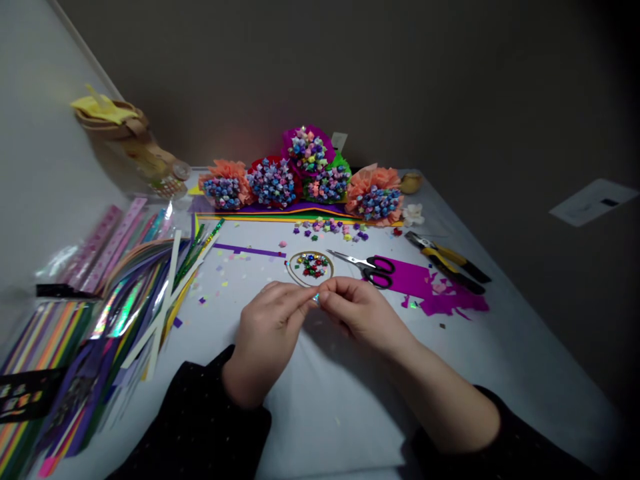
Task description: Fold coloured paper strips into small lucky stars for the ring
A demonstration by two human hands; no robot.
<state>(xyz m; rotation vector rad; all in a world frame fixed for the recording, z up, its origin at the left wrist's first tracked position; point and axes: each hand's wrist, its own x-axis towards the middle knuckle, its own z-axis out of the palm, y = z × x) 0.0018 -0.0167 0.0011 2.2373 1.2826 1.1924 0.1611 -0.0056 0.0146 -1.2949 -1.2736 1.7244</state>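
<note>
My left hand [273,327] and my right hand [363,310] meet fingertip to fingertip above the table. Pinched between them is a small shiny blue folded paper piece [316,297], mostly covered by the fingers. Just beyond the fingers lies a round gold-rimmed dish [332,267] with several tiny shiny paper stars [313,265] in red, green and blue. Scissors with black handles [370,267] rest right of the dish, their blades pointing left. A thin purple paper strip [250,251] stretches out to the dish's left.
Bundles of colored paper strips [30,360] cover the left side. Star bouquets [273,183] line the back by the wall. Loose pastel stars [340,228] lie before them. Yellow-and-black pliers [447,260] and torn magenta paper [410,277] are at right. A shoe-shaped holder [145,150] stands back left.
</note>
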